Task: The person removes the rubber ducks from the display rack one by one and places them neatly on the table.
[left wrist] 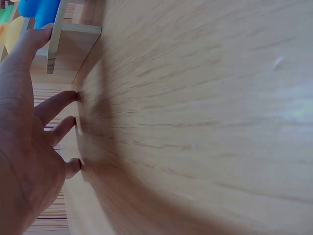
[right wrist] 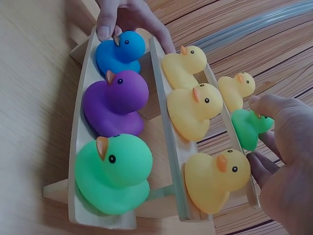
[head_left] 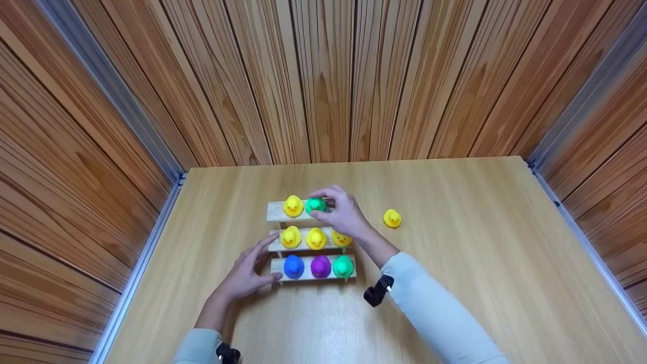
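Observation:
A wooden three-step stand (head_left: 277, 212) holds several rubber ducks. My right hand (head_left: 343, 212) pinches a green rubber duck (head_left: 315, 205) between thumb and fingers at the top step, right beside a yellow duck (head_left: 293, 206). On the middle step sit three yellow ducks (head_left: 316, 238), the rightmost partly covered by my right hand. Blue (right wrist: 128, 46), purple (right wrist: 117, 103) and green (right wrist: 115, 174) ducks line the bottom step. My left hand (head_left: 247, 273) is spread at the stand's left end, its thumb (left wrist: 39, 39) touching the bottom step near the blue duck and other fingertips touching the table.
One loose yellow duck (head_left: 392, 218) stands on the wooden table (head_left: 455, 227), right of the stand. Wood-plank walls (head_left: 323, 81) rise behind and at both sides, with metal rails (head_left: 146, 242) along the table's side edges.

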A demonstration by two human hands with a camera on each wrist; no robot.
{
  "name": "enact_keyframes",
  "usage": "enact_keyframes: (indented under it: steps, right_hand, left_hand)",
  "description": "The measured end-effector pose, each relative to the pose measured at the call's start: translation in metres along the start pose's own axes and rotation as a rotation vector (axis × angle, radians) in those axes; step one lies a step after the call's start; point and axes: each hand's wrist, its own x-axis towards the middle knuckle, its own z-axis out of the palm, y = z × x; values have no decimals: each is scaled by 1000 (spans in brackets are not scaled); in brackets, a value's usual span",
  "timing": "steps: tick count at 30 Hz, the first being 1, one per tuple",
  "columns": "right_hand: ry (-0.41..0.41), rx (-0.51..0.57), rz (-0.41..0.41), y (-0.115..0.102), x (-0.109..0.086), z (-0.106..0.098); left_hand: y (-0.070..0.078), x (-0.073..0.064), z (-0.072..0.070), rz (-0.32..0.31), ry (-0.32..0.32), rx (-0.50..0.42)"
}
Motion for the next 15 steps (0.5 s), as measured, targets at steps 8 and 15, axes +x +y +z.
enact_keyframes:
  steps: [8, 15]
  right_hand:
    - [13, 0, 4, 1, 0, 2]
    - [21, 10, 4, 1, 0, 3]
  left_hand:
    - [0, -1, 0, 1, 2, 5]
    - [0, -1, 0, 13, 3, -5]
